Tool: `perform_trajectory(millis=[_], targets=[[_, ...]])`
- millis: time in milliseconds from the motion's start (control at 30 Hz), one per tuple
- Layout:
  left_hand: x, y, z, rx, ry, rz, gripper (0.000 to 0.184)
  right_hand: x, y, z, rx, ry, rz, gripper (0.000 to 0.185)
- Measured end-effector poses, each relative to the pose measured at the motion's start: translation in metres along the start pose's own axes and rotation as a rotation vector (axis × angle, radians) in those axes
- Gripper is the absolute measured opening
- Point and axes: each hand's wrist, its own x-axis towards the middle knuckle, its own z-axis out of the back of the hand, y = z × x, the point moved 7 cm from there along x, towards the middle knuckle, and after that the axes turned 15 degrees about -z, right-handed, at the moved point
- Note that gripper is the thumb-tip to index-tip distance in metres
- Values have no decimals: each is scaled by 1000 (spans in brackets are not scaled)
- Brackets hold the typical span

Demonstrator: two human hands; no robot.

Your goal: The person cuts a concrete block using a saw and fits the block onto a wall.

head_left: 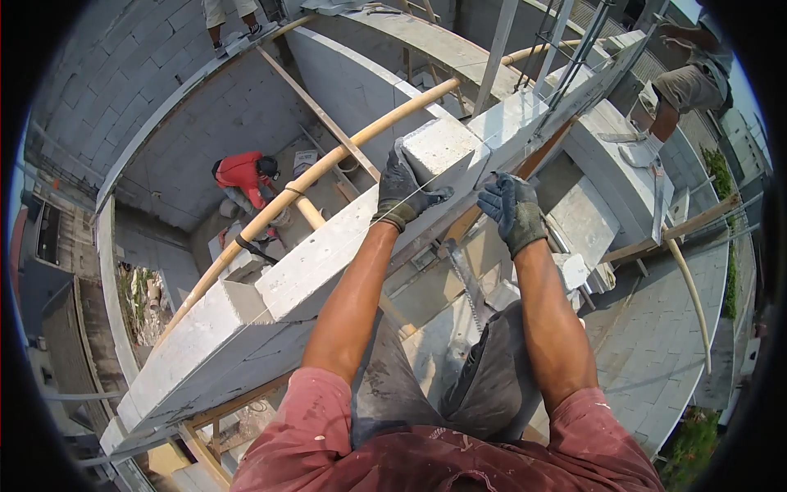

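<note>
My left hand [399,190], in a dark glove, lies against the left end of a pale lightweight concrete block [441,149] on top of the wall [328,250]. Its fingers bend around the block's corner, with the thumb stretched out along the near side. Just right of the block, my right hand [510,211], gloved too, is held apart from the wall's near face. Its fingers are loosely bent and apart, and nothing shows in them. A thin string runs along the wall past both hands. Below, between my arms, hangs or leans a handsaw [465,283].
A bamboo pole [328,164] crosses behind the wall. In the room below, a person in a red top [243,176] bends down. Another person [693,78] works at the right by a wall. Upright steel bars [574,61] rise beyond the block. Feet [238,39] stand on the far wall.
</note>
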Motion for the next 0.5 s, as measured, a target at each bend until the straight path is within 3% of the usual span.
perform_trajectory(millis=[133, 267, 500], targets=[[-7, 5, 7, 154, 28, 145, 140, 13, -3, 2, -30, -21, -52, 39], [-7, 11, 5, 185, 23, 114, 142, 24, -8, 2, -69, 15, -95, 47], [-9, 12, 3, 148, -33, 32, 144, 19, -11, -9, -84, 117, -78, 41]])
